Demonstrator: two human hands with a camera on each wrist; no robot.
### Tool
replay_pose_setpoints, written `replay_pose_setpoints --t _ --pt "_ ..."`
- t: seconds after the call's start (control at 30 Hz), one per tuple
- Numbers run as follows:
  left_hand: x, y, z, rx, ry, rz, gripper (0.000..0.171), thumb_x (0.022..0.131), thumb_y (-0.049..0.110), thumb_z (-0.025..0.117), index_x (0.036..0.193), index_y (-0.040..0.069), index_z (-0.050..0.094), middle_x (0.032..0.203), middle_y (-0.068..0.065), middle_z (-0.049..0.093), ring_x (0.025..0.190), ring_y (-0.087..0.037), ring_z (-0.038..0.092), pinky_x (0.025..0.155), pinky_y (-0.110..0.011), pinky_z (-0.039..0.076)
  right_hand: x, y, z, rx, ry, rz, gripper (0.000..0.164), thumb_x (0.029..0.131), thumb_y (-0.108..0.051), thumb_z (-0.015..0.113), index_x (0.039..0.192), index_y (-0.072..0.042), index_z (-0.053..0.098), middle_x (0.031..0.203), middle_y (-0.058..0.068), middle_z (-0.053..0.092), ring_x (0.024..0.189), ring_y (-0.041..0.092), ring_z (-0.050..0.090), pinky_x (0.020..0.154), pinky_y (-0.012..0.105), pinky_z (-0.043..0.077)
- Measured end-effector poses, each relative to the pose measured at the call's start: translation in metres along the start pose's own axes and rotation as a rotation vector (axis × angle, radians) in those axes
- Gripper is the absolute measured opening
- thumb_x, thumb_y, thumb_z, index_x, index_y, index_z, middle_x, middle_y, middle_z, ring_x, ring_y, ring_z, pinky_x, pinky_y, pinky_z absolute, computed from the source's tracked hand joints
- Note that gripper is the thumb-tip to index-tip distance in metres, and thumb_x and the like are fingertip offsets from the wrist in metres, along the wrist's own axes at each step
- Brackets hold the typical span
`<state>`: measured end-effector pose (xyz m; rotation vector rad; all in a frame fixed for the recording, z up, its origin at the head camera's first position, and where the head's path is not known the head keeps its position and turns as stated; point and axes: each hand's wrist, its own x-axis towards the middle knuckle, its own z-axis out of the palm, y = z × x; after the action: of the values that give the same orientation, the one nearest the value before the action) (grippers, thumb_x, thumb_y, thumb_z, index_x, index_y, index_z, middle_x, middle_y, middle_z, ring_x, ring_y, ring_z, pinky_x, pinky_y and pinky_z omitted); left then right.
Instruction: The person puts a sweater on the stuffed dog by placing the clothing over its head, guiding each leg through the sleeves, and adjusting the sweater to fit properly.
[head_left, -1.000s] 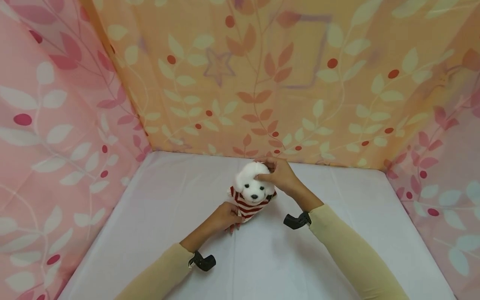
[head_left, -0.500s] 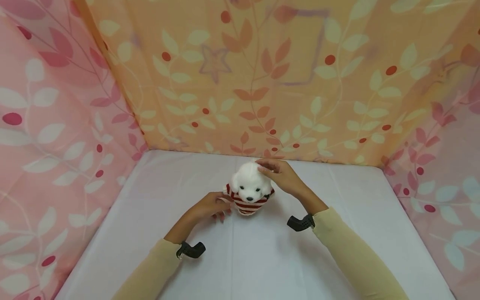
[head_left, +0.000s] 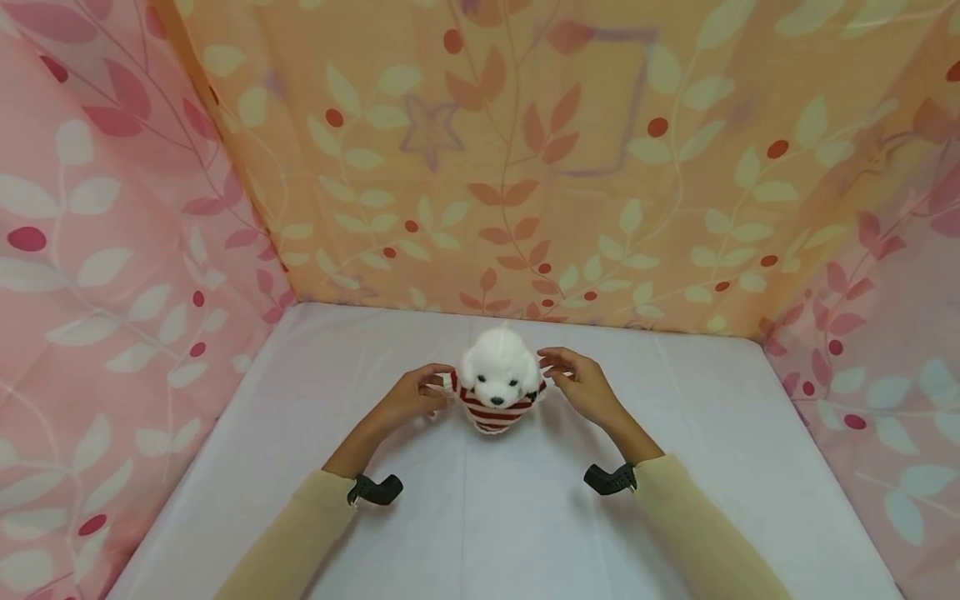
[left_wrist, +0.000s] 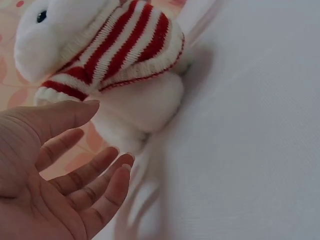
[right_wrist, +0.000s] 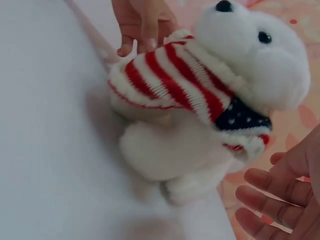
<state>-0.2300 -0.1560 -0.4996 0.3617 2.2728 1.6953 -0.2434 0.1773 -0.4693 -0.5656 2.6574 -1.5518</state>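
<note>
A white plush dog in a red-and-white striped knit sweater sits upright near the back of the white table, facing the head camera. One sleeve carries a dark blue patch with white dots. My left hand is beside the dog on the left, its fingers loosely spread near the sleeve. On the other side, my right hand is held with relaxed fingers close to the dog's head and sleeve. Neither hand grips the toy. In the right wrist view, my left hand shows beyond the sweater.
The white-covered table ends at an orange leaf-patterned curtain at the back. Pink patterned curtains stand on both sides. A black wrist camera is strapped to each forearm.
My left hand has let go of the sweater's lower front and moved left and up beside the dog. My right hand has come off the dog's head, moving down and right.
</note>
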Motion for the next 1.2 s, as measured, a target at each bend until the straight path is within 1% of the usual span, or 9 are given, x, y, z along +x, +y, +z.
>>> replay_pose_setpoints --t 0.2,0.33,0.47,0.57,0.67,0.83,0.97,1.07,1.2 --pt "0.004 -0.006 0.002 0.010 -0.001 0.066 0.053 0.090 0.004 0.075 0.139 0.002 0.056 0.122 -0.023 0.063 0.093 -0.025 0.069 0.065 -0.042 0.056 -0.008 0.011 0.009 0.144 -0.037 0.088 0.035 0.107 -0.024 0.055 0.131 -0.001 0.064 0.122 0.018 0.068 0.109 0.033 0.065 0.086 0.051 0.056" --pt "0.012 -0.011 0.005 0.051 -0.011 0.126 0.055 0.088 0.004 0.078 0.139 0.002 0.057 0.125 -0.020 0.065 0.092 -0.024 0.069 0.065 -0.036 0.054 -0.009 0.015 0.016 0.127 -0.064 0.064 0.035 0.103 -0.011 0.058 0.136 0.000 0.061 0.133 0.020 0.062 0.111 0.034 0.064 0.084 0.047 0.057" --pt "0.020 -0.014 0.007 0.116 -0.007 0.180 0.062 0.084 0.002 0.081 0.141 0.003 0.057 0.134 -0.017 0.062 0.105 -0.026 0.067 0.083 -0.037 0.053 -0.008 0.016 0.023 0.043 -0.081 0.008 0.051 0.091 0.003 0.067 0.141 -0.003 0.057 0.136 0.020 0.059 0.112 0.034 0.063 0.084 0.039 0.057" --pt "0.024 -0.014 0.010 0.120 -0.010 0.208 0.063 0.083 0.000 0.082 0.141 0.003 0.058 0.135 -0.015 0.063 0.117 -0.030 0.062 0.100 -0.045 0.047 -0.006 0.016 0.029 -0.007 -0.097 -0.005 0.059 0.087 -0.002 0.075 0.143 -0.006 0.055 0.131 0.016 0.063 0.112 0.032 0.062 0.086 0.042 0.055" --pt "0.026 -0.015 0.012 0.111 -0.016 0.221 0.060 0.082 -0.001 0.082 0.138 0.003 0.060 0.132 -0.013 0.065 0.124 -0.030 0.057 0.105 -0.049 0.043 -0.005 0.017 0.036 -0.037 -0.098 -0.005 0.062 0.085 -0.008 0.078 0.143 -0.006 0.055 0.129 0.014 0.065 0.117 0.032 0.061 0.094 0.049 0.052" --pt "0.026 -0.015 0.017 0.149 -0.003 0.208 0.057 0.083 0.002 0.082 0.136 0.005 0.062 0.128 -0.010 0.068 0.121 -0.025 0.059 0.103 -0.046 0.045 -0.002 0.022 0.047 -0.083 -0.061 -0.013 0.058 0.084 -0.011 0.076 0.138 -0.003 0.057 0.129 0.014 0.066 0.121 0.031 0.060 0.098 0.052 0.049" --pt "0.025 -0.012 0.020 0.179 0.012 0.203 0.054 0.084 0.004 0.081 0.135 0.008 0.063 0.126 -0.007 0.068 0.119 -0.022 0.060 0.101 -0.044 0.047 -0.002 0.022 0.050 -0.070 -0.005 0.004 0.070 0.083 -0.009 0.077 0.147 -0.010 0.050 0.137 0.014 0.062 0.127 0.032 0.057 0.100 0.054 0.047" --pt "0.024 -0.011 0.021 0.148 -0.010 0.209 0.055 0.084 -0.002 0.078 0.135 0.007 0.062 0.126 -0.008 0.068 0.116 -0.021 0.059 0.099 -0.043 0.047 -0.003 0.022 0.051 -0.072 0.026 0.005 0.079 0.081 -0.005 0.076 0.153 -0.016 0.044 0.143 0.014 0.058 0.132 0.033 0.053 0.103 0.056 0.044" --pt "0.022 -0.013 0.023 0.140 -0.026 0.219 0.055 0.082 -0.004 0.080 0.134 0.006 0.063 0.123 -0.007 0.069 0.111 -0.018 0.060 0.097 -0.037 0.048 -0.006 0.022 0.050 -0.069 0.015 -0.009 0.078 0.080 0.000 0.073 0.152 -0.015 0.046 0.142 0.015 0.059 0.133 0.033 0.053 0.104 0.056 0.044"
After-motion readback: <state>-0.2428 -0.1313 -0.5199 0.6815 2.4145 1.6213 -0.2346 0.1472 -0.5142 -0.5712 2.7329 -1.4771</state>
